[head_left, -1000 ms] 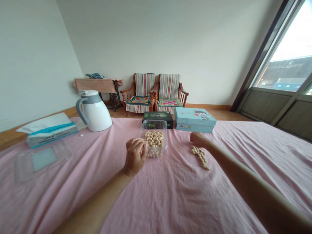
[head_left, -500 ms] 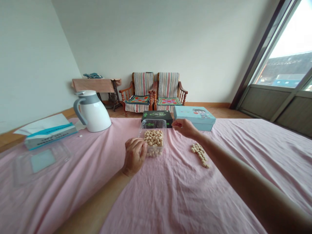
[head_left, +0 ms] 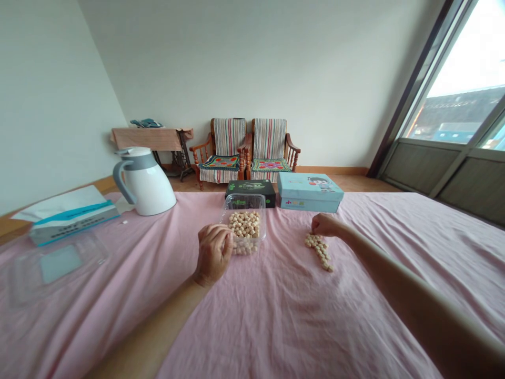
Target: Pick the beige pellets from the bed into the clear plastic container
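Note:
A clear plastic box (head_left: pixel 262 221) holds many small round beige pieces (head_left: pixel 245 223), which look like nuts. My left hand (head_left: pixel 214 250) is closed at the near left side of the box, its fingers curled over the edge. To the right, a narrow line of the same beige pieces (head_left: pixel 320 250) lies on the cloth. My right hand (head_left: pixel 325 225) is at the far end of that line, fingertips pinched together and pointing down. Whatever is between those fingertips is hidden.
A pink cloth (head_left: pixel 252 316) covers the surface. Behind the plastic box stand a black box (head_left: pixel 270 195) and a light blue box (head_left: pixel 311 197). On the left are a white jug (head_left: pixel 152 187), a tissue pack (head_left: pixel 74 221) and a clear plastic lid (head_left: pixel 90 258).
My right hand has moved right and toward me, from in front of the boxes to the far end of the line of pieces. My left hand stays at the plastic box.

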`<action>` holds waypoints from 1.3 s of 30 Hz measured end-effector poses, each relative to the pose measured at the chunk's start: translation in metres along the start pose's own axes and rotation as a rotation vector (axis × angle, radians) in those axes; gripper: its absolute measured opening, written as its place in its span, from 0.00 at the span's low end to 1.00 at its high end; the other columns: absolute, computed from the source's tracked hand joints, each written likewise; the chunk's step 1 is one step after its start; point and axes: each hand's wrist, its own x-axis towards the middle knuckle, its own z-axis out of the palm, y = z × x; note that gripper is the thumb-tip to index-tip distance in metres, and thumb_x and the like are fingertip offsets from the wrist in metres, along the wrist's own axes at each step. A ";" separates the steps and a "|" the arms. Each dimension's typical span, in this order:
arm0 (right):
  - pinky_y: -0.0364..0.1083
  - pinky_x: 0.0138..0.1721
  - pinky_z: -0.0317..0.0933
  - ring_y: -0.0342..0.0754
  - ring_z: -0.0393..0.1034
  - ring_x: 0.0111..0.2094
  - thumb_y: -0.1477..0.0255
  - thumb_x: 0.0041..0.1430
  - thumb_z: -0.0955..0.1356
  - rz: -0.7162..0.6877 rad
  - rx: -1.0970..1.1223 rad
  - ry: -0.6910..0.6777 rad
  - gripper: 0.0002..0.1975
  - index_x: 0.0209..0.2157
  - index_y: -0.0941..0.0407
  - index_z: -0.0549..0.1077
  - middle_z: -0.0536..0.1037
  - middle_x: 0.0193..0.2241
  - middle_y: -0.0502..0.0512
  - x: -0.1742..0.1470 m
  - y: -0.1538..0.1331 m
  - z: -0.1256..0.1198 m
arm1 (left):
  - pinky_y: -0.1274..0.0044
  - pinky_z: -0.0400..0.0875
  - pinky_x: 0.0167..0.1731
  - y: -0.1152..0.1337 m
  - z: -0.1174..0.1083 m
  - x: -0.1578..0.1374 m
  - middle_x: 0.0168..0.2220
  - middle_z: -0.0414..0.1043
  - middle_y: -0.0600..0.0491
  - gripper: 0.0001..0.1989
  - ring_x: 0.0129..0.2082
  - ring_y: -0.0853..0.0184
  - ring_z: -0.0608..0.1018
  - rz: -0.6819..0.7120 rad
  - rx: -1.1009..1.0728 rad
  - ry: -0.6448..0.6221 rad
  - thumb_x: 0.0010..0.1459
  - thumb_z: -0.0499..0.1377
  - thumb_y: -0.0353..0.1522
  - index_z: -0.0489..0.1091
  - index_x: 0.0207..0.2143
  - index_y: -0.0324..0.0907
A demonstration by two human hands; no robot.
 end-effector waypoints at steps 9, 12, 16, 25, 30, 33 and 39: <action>0.39 0.26 0.54 0.42 0.67 0.27 0.76 0.44 0.65 -0.159 0.256 0.179 0.07 0.26 0.59 0.75 0.75 0.23 0.51 -0.002 -0.061 -0.017 | 0.66 0.62 0.47 0.002 -0.001 0.001 0.32 0.72 0.50 0.10 0.41 0.62 0.72 0.001 -0.016 0.005 0.61 0.48 0.30 0.68 0.30 0.41; 0.38 0.27 0.56 0.41 0.66 0.26 0.76 0.44 0.66 -0.336 0.448 0.217 0.08 0.28 0.60 0.76 0.75 0.23 0.50 -0.003 -0.103 -0.025 | 0.66 0.62 0.46 0.002 -0.002 0.001 0.32 0.72 0.50 0.11 0.40 0.62 0.72 -0.003 -0.010 -0.008 0.61 0.48 0.30 0.67 0.29 0.41; 0.39 0.29 0.59 0.41 0.68 0.26 0.73 0.49 0.65 -0.458 0.685 0.308 0.10 0.32 0.60 0.75 0.76 0.25 0.51 0.001 -0.129 -0.031 | 0.66 0.62 0.46 0.002 -0.004 0.001 0.32 0.72 0.50 0.11 0.39 0.63 0.72 -0.003 -0.007 -0.021 0.61 0.48 0.30 0.67 0.29 0.40; 0.39 0.32 0.58 0.46 0.71 0.33 0.83 0.43 0.64 -0.203 -0.027 0.028 0.14 0.31 0.60 0.77 0.79 0.31 0.56 0.004 -0.047 -0.021 | 0.66 0.62 0.46 0.004 -0.001 0.002 0.32 0.72 0.50 0.11 0.40 0.63 0.72 -0.015 -0.012 -0.009 0.61 0.48 0.30 0.67 0.29 0.41; 0.40 0.28 0.56 0.48 0.71 0.31 0.85 0.42 0.64 -0.128 -0.152 -0.060 0.11 0.25 0.61 0.77 0.78 0.27 0.59 0.002 -0.030 -0.011 | 0.65 0.62 0.47 0.003 -0.001 0.001 0.33 0.72 0.50 0.11 0.41 0.62 0.72 -0.011 -0.005 -0.006 0.61 0.48 0.30 0.68 0.30 0.41; 0.41 0.26 0.54 0.47 0.70 0.29 0.83 0.42 0.64 -0.107 -0.136 -0.054 0.09 0.23 0.62 0.76 0.77 0.26 0.59 0.002 -0.029 -0.008 | 0.65 0.62 0.47 0.002 -0.001 0.000 0.33 0.72 0.50 0.10 0.41 0.62 0.72 -0.007 -0.005 -0.011 0.60 0.48 0.30 0.68 0.31 0.41; 0.39 0.27 0.55 0.45 0.69 0.29 0.80 0.44 0.65 -0.084 -0.045 0.048 0.08 0.26 0.61 0.76 0.77 0.27 0.56 0.005 -0.037 -0.013 | 0.65 0.62 0.47 0.002 -0.001 0.000 0.33 0.72 0.50 0.10 0.41 0.62 0.72 -0.013 -0.017 -0.010 0.60 0.48 0.30 0.68 0.31 0.42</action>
